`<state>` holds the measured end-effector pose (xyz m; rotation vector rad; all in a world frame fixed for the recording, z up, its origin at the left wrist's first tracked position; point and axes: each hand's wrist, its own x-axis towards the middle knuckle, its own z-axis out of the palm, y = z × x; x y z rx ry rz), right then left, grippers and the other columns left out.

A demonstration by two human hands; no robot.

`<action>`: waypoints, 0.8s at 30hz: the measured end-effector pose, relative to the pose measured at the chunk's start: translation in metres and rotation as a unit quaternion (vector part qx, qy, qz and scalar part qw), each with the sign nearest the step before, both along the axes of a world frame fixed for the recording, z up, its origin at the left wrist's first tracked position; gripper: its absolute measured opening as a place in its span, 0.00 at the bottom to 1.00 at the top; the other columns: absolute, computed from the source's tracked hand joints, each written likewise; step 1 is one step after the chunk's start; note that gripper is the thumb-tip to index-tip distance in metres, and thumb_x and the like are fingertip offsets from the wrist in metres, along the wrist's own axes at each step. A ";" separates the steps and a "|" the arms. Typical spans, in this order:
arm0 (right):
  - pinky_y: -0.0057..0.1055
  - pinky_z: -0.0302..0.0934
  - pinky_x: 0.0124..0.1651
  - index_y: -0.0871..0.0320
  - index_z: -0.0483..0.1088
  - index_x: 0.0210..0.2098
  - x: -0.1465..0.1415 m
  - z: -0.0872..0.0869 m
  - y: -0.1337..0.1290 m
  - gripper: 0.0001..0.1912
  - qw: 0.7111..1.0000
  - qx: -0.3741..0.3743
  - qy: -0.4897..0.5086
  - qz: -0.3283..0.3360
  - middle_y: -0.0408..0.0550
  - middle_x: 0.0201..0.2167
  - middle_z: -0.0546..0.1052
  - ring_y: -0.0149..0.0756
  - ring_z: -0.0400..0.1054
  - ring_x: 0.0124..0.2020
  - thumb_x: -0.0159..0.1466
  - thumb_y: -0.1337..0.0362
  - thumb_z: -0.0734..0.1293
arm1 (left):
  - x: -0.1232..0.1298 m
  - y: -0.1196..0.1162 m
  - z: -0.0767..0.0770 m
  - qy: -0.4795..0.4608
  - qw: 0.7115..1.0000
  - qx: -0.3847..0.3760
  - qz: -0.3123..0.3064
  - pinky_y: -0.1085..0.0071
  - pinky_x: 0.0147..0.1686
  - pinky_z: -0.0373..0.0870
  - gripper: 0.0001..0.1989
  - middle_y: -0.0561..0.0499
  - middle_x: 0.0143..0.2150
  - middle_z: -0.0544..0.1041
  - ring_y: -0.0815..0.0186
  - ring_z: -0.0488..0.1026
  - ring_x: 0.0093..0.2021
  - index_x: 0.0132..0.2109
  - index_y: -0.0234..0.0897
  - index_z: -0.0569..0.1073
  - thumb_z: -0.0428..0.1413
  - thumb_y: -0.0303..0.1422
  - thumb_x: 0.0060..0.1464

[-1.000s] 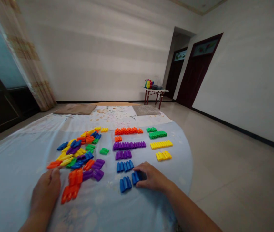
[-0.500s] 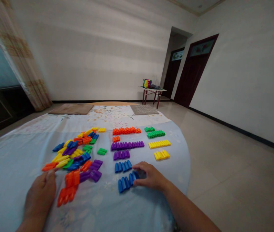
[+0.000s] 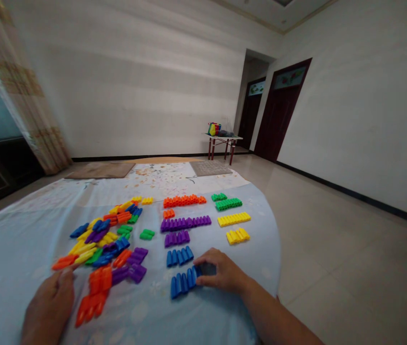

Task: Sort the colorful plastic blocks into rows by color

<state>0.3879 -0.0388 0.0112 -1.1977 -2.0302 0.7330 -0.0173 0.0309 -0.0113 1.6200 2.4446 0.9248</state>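
Observation:
My right hand [image 3: 221, 273] pinches the right end of the nearest row of blue bullet-shaped toy blocks [image 3: 181, 283], with thumb and forefinger around the last block. Behind it lies a shorter row of blue blocks [image 3: 180, 257]. My left hand [image 3: 50, 304] rests on the cloth at the left, fingers extended and holding nothing visible. Its fingertips are close to an orange block [image 3: 64, 262] at the edge of a mixed heap [image 3: 97, 235]. Orange blocks [image 3: 91, 306] and purple blocks [image 3: 136, 272] lie between my hands.
Sorted rows stand farther back: purple [image 3: 185, 223], orange [image 3: 183, 200], green [image 3: 228, 204] and yellow [image 3: 234, 219]. Two mats [image 3: 100, 170] lie at the far side of the cloth-covered table [image 3: 142, 311]. A small table [image 3: 223, 138] with a colourful bag stands near the doors.
The end blue block, tilted before, now sits more in line with its row. My right hand stays at that end. The whole view has shifted slightly.

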 end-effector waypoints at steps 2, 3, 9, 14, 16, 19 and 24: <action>0.35 0.60 0.48 0.54 0.72 0.44 0.003 0.001 0.001 0.21 1.000 -0.004 0.010 -0.012 0.48 0.40 0.76 0.37 0.68 0.43 0.52 0.54 0.71 | 0.001 0.000 0.001 -0.012 1.000 -0.021 -0.002 0.63 0.41 0.70 0.25 0.47 0.38 0.75 0.59 0.72 0.40 0.38 0.40 0.72 0.34 0.45 0.54; 0.35 0.61 0.48 0.54 0.72 0.45 0.006 0.001 0.002 0.21 0.999 -0.006 0.018 -0.028 0.48 0.40 0.76 0.37 0.68 0.43 0.53 0.54 0.70 | 0.002 -0.001 0.003 -0.019 0.999 -0.030 -0.006 0.63 0.42 0.69 0.26 0.46 0.40 0.75 0.58 0.71 0.41 0.41 0.39 0.72 0.34 0.45 0.54; 0.37 0.63 0.44 0.58 0.72 0.42 0.034 -0.014 0.013 0.16 0.986 0.020 0.026 -0.165 0.52 0.40 0.75 0.39 0.68 0.42 0.60 0.54 0.62 | 0.020 -0.017 0.019 -0.052 0.998 -0.001 -0.018 0.61 0.45 0.67 0.26 0.42 0.40 0.74 0.57 0.70 0.43 0.45 0.33 0.72 0.35 0.43 0.54; 0.37 0.63 0.42 0.58 0.72 0.39 0.045 -0.024 0.014 0.17 0.986 0.025 -0.005 -0.167 0.52 0.37 0.75 0.40 0.68 0.39 0.61 0.53 0.60 | 0.026 -0.023 0.019 -0.062 0.997 0.043 -0.028 0.62 0.43 0.67 0.25 0.42 0.39 0.74 0.58 0.70 0.41 0.43 0.32 0.72 0.36 0.42 0.54; 0.37 0.63 0.41 0.57 0.72 0.38 0.043 -0.021 0.013 0.17 0.985 0.034 -0.007 -0.170 0.52 0.37 0.75 0.40 0.68 0.38 0.61 0.53 0.59 | 0.025 -0.023 0.017 -0.064 0.996 0.058 -0.029 0.64 0.42 0.67 0.25 0.44 0.37 0.74 0.59 0.70 0.40 0.41 0.33 0.73 0.36 0.42 0.54; 0.37 0.63 0.40 0.56 0.72 0.39 0.032 -0.009 0.012 0.15 0.985 0.064 -0.007 -0.162 0.52 0.38 0.75 0.40 0.67 0.38 0.62 0.54 0.59 | 0.023 -0.022 0.013 -0.069 0.995 0.064 -0.031 0.64 0.41 0.67 0.24 0.45 0.35 0.74 0.60 0.70 0.39 0.40 0.34 0.72 0.36 0.42 0.55; 0.36 0.62 0.43 0.55 0.71 0.41 -0.023 0.024 0.021 0.12 0.992 0.104 -0.028 -0.059 0.50 0.38 0.75 0.39 0.67 0.42 0.61 0.59 0.61 | 0.023 -0.021 0.010 -0.086 0.994 0.060 -0.030 0.65 0.43 0.66 0.22 0.45 0.38 0.75 0.60 0.70 0.41 0.41 0.35 0.72 0.37 0.41 0.56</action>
